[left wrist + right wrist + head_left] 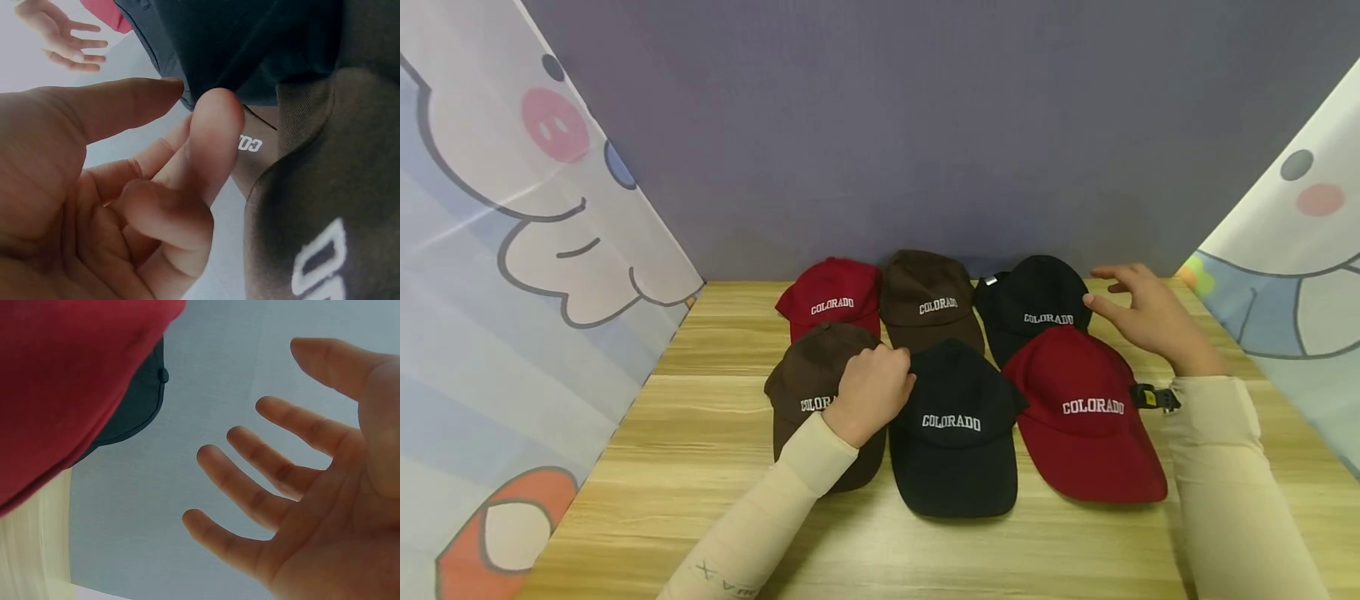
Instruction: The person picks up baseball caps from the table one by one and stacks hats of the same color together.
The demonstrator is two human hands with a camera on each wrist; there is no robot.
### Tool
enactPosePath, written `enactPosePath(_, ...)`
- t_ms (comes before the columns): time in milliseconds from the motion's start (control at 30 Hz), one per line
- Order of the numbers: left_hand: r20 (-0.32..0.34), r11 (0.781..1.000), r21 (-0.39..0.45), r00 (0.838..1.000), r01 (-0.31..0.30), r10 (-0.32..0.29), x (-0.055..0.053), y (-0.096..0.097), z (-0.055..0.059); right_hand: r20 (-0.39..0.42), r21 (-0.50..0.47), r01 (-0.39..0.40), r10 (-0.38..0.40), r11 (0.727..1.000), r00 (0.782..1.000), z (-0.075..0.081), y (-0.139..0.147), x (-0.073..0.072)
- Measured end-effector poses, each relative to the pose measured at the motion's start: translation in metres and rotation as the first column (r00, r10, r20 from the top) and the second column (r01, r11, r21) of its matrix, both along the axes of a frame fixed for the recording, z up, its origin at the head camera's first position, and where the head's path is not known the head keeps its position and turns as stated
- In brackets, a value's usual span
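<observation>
My left hand is over the front row, between a brown cap and a black cap. Its fingers are loosely curled; in the left wrist view the thumb and index fingertips are apart, close to the black cap's edge, and I see nothing held. On the right, my right hand hovers with spread fingers beside the rear black cap, just beyond the front red cap. Nothing lies in its palm in the right wrist view. White COLORADO lettering marks each cap; my left hand covers part of one word.
Behind the front row sit a red cap and a brown cap, alongside the rear black one. All lie on a wood-grain table. A grey panel stands at the back, with cartoon-printed sheets at both sides.
</observation>
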State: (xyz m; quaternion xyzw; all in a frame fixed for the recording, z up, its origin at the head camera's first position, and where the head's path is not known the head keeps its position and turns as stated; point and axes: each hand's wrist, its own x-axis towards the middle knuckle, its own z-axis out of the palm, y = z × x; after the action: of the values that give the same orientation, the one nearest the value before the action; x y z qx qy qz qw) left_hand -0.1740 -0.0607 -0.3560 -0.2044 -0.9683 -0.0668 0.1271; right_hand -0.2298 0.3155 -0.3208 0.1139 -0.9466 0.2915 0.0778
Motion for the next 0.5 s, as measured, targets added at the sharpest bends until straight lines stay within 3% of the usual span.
enactPosePath(300,0.001,1.000,0.010,1.000,-0.005,0.005,-0.004,-0.004,-0.004,-0.034,-0.075,0.030,-0.033,0.997,0.999,0.004,-0.008,0.003)
enactPosePath(500,0.018,0.999,0.032,1.000,-0.009,0.008,-0.004,-0.001,-0.006,-0.035,0.030,0.055,-0.053,0.998,0.998,0.010,-0.011,-0.003)
